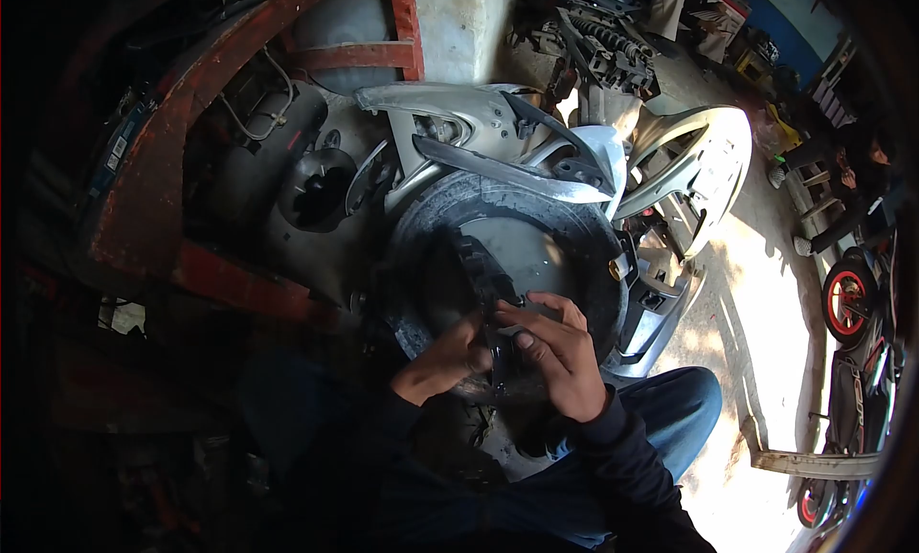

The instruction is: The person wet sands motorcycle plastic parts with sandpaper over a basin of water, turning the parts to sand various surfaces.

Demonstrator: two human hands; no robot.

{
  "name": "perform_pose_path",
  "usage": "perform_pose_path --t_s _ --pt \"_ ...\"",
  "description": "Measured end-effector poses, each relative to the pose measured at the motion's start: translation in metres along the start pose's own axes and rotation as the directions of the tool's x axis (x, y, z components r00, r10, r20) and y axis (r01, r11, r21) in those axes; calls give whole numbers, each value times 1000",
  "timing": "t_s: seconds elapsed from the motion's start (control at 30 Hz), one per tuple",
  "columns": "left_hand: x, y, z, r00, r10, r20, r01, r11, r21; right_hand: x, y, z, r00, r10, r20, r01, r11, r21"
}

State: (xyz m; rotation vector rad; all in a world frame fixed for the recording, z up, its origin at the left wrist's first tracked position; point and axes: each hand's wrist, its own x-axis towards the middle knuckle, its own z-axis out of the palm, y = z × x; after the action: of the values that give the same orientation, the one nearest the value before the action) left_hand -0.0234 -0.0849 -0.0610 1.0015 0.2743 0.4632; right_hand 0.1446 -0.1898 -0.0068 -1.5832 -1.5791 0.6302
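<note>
My left hand (445, 360) is closed around the lower part of a long, dark plastic-looking panel (483, 270), which looks wet and shiny near its bottom end. My right hand (560, 355) lies against the panel's other side, with bent fingers and thumb pressed together near it. A small greyish patch shows under that thumb, too unclear to name. Both hands are over a large round black tub (421, 218) with cloudy grey water (522, 247) in it. The panel slants upward across the water, and my left fingertips are partly hidden behind it.
Grey motorcycle-type fairing panels (440, 103) lean beyond the tub, with a pale curved panel (713, 160) at right. A rusty red metal frame (153, 189) stands left. Motorbikes with a red-rimmed wheel (847, 301) and a seated person (862, 184) are far right.
</note>
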Motion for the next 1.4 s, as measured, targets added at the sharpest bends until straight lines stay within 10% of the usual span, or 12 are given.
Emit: perform_pose_path --t_s 0.1,0.23,0.43,0.53,0.7,0.83,0.93,1.0,1.07,1.13,1.2,1.4 --pt "-5 4 6 995 56 -84 7 791 612 1 0 2 999 -20 38 19 1000 25" --pt "-17 2 7 963 -83 -255 211 820 533 3 23 1 999 9 50 -20 974 225" --pt "-33 -23 -31 971 -109 -212 205 833 513 17 102 9 799 537 -271 -267 720 640" --pt "-24 -28 -51 977 -126 -170 201 800 565 21 174 27 724 662 -191 -563 728 390" --pt "-26 -30 -58 959 -110 -262 253 750 611 -5 305 88 462 877 134 -684 255 683" --pt "-30 -25 -64 959 -45 -280 229 704 672 -34 416 123 815 580 3 -579 814 -36" --pt "-26 -17 -50 925 271 -267 52 605 794 -37 427 126 947 203 250 32 713 -700" --pt "-25 -14 -41 822 402 -403 80 620 781 -15 405 116 918 339 203 -185 822 -538" --pt "-23 -16 -39 817 377 -435 106 644 757 41 279 80 617 780 108 -754 545 367" --pt "-22 -24 -38 813 351 -465 133 666 734 74 171 49 681 731 -43 -649 629 427" --pt "-18 -36 -35 825 356 -440 63 715 697 75 123 45 910 257 -325 -277 961 -17" --pt "-14 -14 -23 876 313 -366 78 658 749 53 43 47 965 -263 -7 262 963 -68"
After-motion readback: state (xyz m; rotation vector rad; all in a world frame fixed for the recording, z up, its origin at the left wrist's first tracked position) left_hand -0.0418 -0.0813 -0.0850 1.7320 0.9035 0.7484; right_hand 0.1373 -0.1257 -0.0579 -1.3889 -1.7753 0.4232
